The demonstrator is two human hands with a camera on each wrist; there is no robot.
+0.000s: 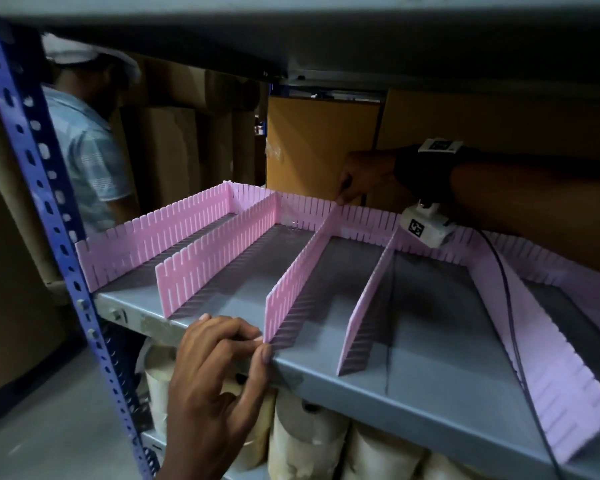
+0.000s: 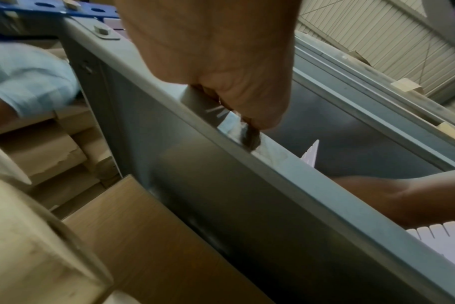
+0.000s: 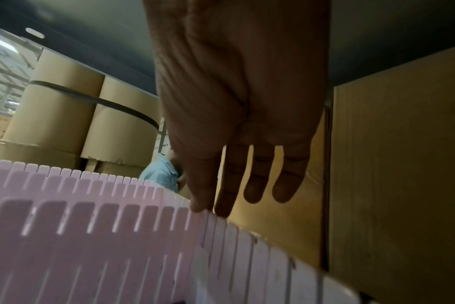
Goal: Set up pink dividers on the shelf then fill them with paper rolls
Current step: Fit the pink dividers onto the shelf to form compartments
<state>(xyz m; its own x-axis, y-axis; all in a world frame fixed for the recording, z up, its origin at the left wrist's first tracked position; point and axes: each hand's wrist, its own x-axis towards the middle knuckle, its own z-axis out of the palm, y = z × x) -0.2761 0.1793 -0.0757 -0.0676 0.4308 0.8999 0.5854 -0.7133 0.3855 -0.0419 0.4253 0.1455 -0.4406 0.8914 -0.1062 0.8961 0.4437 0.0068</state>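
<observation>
Pink slotted dividers stand on the grey shelf (image 1: pixel 413 386): a back strip (image 1: pixel 364 221) and several running front to back. My left hand (image 1: pixel 260 346) is at the shelf's front edge, its curled fingers and thumb pinching the front end of the middle divider (image 1: pixel 302 271). In the left wrist view my left hand (image 2: pixel 249 131) sits on the shelf lip. My right hand (image 1: pixel 342 199) reaches to the back. There its straight fingers press down where that divider meets the back strip (image 3: pixel 247 246); in the right wrist view the right hand (image 3: pixel 210 209) touches the strip's top. Paper rolls (image 1: pixel 309 445) lie on the shelf below.
A blue perforated post (image 1: pixel 49 216) stands at the left. Another shelf hangs low overhead. Cardboard boxes (image 1: pixel 319 140) sit behind the back strip. A person in a light blue shirt (image 1: pixel 87 150) stands behind the rack. A black cable (image 1: pixel 506 306) crosses the shelf's right side.
</observation>
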